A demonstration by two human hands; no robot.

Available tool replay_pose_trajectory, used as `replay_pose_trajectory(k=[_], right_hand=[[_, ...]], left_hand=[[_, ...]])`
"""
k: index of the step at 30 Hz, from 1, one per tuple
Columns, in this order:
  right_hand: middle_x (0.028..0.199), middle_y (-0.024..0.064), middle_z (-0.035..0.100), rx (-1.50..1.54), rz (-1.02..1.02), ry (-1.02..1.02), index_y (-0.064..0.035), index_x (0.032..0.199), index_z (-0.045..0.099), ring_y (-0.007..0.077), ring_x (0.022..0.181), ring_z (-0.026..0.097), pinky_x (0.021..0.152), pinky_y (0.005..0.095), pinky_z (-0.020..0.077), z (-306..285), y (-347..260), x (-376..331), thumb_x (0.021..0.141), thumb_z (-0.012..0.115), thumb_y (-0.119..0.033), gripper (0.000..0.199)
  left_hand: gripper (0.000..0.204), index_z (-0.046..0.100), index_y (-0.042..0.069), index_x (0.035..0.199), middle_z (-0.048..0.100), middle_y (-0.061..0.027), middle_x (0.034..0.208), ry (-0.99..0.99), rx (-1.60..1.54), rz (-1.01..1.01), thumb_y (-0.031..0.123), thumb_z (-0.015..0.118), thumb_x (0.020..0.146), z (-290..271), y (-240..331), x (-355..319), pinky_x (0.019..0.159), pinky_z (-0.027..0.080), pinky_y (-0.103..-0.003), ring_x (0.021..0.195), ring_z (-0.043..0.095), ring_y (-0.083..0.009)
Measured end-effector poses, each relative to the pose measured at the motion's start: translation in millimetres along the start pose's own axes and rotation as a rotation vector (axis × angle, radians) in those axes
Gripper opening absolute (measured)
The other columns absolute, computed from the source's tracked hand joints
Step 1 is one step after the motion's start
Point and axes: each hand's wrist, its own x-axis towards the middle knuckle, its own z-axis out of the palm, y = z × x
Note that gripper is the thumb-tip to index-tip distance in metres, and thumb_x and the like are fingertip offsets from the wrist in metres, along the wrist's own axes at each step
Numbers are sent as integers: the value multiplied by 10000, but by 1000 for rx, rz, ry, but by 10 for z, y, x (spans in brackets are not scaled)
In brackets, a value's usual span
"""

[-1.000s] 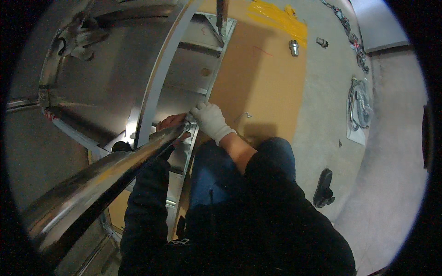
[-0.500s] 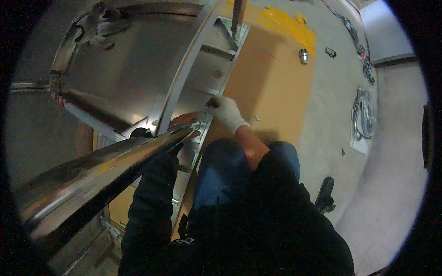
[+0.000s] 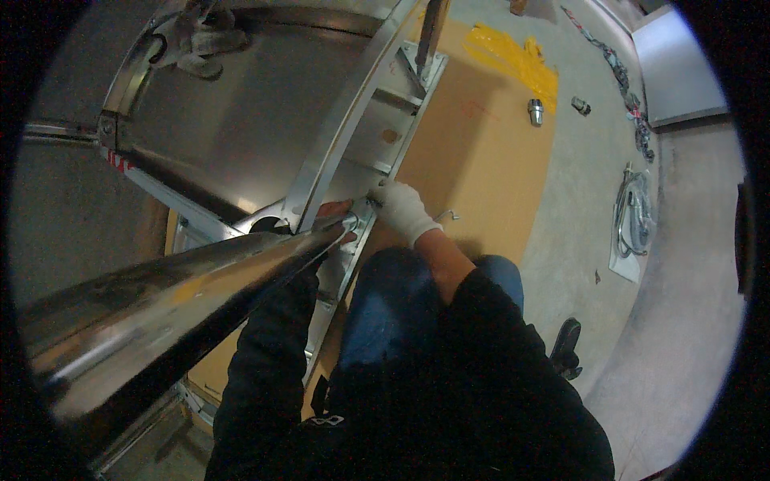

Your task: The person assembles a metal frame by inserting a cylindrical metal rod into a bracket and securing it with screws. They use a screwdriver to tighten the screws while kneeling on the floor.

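A shiny metal tube (image 3: 192, 297) slants up from the lower left, its far end meeting a bracketed steel frame (image 3: 341, 264). At that end my left hand (image 3: 335, 209) is closed round the tube, fingers showing on both sides and the palm hidden. My right hand (image 3: 403, 212), in a white glove, is closed at the frame's edge beside the tube's end. Whatever its fingertips pinch is too small and dark to make out. Left of the frame lies a broad metal sheet panel (image 3: 241, 104) with a raised rim.
Beneath the frame is a cardboard sheet (image 3: 481, 136) with yellow plastic (image 3: 517, 60) on it. A small hooked metal piece (image 3: 451, 215) lies near my right wrist. Two metal fittings (image 3: 536, 112), a bagged hose coil (image 3: 634, 208) and a grey glove (image 3: 200, 44) lie about.
The view has shifted slightly, so the scene sits a little lower and to the right. Both hands stay at the tube's end, and the right hand's wrist has turned slightly.
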Motion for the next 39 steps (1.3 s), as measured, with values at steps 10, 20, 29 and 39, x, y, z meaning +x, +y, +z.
replay_pose_trajectory(k=[10, 20, 29, 39], right_hand=[[859, 154, 643, -214, -159, -111, -50, 812, 673, 327, 812, 644, 669, 409, 535, -149, -254, 105, 758, 579, -125, 132], [855, 146, 657, -201, -118, -117, -66, 797, 690, 321, 833, 655, 664, 410, 540, -243, -308, 171, 756, 570, -105, 133], [848, 133, 649, -365, -305, -171, -91, 830, 692, 312, 796, 655, 647, 408, 541, -83, -218, 241, 765, 586, -136, 132], [858, 143, 640, -393, -301, -135, -57, 886, 660, 323, 839, 637, 692, 410, 536, -128, -360, 36, 781, 572, -117, 151]], left_hand=[[725, 487, 53, 1268, 512, -129, 1252, -36, -16, 2, 265, 803, 651, 43, 44, 32, 969, 409, -404, 1164, 487, -279], [720, 495, 50, 1251, 520, -135, 1232, -67, -20, -4, 283, 802, 643, 24, 68, 59, 964, 401, -411, 1152, 488, -285], [715, 502, 47, 1236, 527, -140, 1214, -85, -27, -14, 298, 800, 636, 4, 89, 64, 959, 394, -417, 1142, 489, -291], [681, 497, 130, 1263, 509, -124, 1279, -159, 28, -16, 339, 764, 672, -45, 64, 120, 943, 427, -420, 1171, 486, -305]])
